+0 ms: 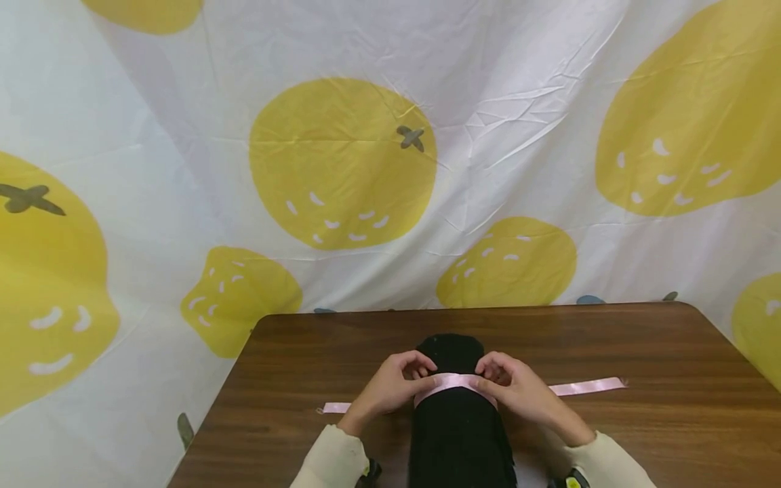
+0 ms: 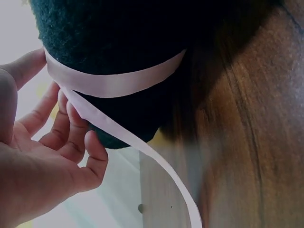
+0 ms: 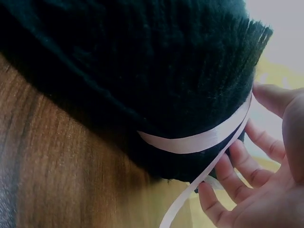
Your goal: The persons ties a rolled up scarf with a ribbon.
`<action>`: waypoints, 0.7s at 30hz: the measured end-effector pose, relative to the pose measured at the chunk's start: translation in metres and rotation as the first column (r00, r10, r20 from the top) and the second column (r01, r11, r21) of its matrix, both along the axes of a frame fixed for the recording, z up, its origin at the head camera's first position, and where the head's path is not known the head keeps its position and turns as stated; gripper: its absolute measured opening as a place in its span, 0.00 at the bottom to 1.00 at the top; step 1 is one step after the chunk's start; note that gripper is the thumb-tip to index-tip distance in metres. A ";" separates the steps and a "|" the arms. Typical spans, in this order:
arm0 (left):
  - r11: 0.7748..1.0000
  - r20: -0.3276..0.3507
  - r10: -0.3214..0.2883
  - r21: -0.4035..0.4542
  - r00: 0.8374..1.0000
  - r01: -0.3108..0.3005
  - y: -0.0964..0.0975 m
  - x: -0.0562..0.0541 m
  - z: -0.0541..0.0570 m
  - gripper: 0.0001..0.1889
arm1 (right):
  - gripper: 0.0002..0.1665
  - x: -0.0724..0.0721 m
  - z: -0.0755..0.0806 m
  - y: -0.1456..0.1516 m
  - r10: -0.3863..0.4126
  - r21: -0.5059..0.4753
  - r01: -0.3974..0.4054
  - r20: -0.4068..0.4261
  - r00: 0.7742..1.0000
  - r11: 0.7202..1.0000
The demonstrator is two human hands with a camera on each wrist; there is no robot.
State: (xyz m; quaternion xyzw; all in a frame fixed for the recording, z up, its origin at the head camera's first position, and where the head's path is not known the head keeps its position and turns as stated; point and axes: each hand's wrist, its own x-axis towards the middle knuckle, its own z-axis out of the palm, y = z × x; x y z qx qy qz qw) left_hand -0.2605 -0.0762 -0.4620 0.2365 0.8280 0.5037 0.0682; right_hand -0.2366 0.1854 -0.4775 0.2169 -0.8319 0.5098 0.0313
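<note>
A black roll of fuzzy cloth [image 1: 457, 437], with a fringed edge showing in the right wrist view, lies lengthwise on the table. Around its far part runs a pink satin ribbon [image 1: 454, 381], whose strands cross on top. My left hand [image 1: 390, 383] pinches the ribbon at the left of the crossing, thumb on the near side. From the other side my right hand [image 1: 521, 388] pinches it too, its other fingers loosely bent. One ribbon tail [image 2: 156, 154] hangs past the left fingers; the other tail [image 3: 190, 192] trails below the right fingers. The roll's underside is hidden.
The brown wood-grain table [image 1: 659, 434] extends to both sides of the roll. Behind its far edge hangs a white cloth [image 1: 512, 163] printed with yellow fruit. Ribbon ends lie out over the tabletop at left and right.
</note>
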 end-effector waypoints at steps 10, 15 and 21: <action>1.000 0.085 0.002 0.010 0.996 -0.003 0.001 0.000 0.002 0.10 | 0.08 -0.001 0.001 0.000 0.055 0.031 -0.054 -0.052 0.997 0.998; 1.000 0.078 -0.017 -0.017 0.997 0.018 0.000 0.000 0.004 0.11 | 0.08 -0.001 0.004 0.002 0.109 0.044 -0.108 -0.026 0.994 0.993; 0.998 0.106 -0.059 -0.002 0.993 0.059 -0.003 -0.001 0.006 0.12 | 0.09 -0.001 0.008 0.001 0.161 0.028 -0.160 -0.026 0.987 0.987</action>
